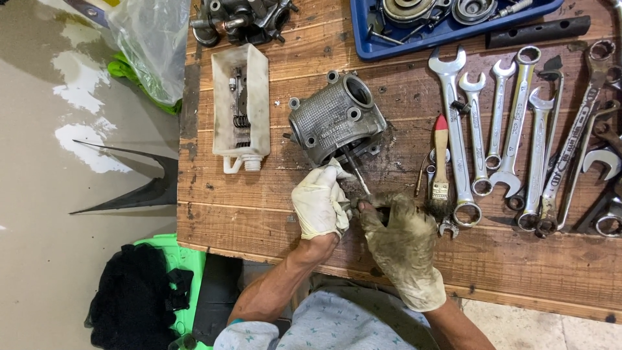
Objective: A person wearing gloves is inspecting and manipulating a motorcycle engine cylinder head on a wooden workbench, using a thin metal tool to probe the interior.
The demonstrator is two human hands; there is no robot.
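A grey metal engine cylinder block (334,116) lies on the wooden workbench (272,214). My left hand (319,202), in a whitish glove, grips a small part just below the block, its fingertips touching the block's lower edge. My right hand (400,243), in a grimy glove, holds a thin metal rod-like tool (356,174) that points up toward the block's underside. The two hands meet around the tool's lower end.
A row of several wrenches (518,129) and a small red-tipped brush (440,162) lie at the right. A cut white plastic container (240,107) with small parts sits left of the block. A blue tray (447,19), an engine piece (240,19), and a plastic bag (152,45) sit at the far side.
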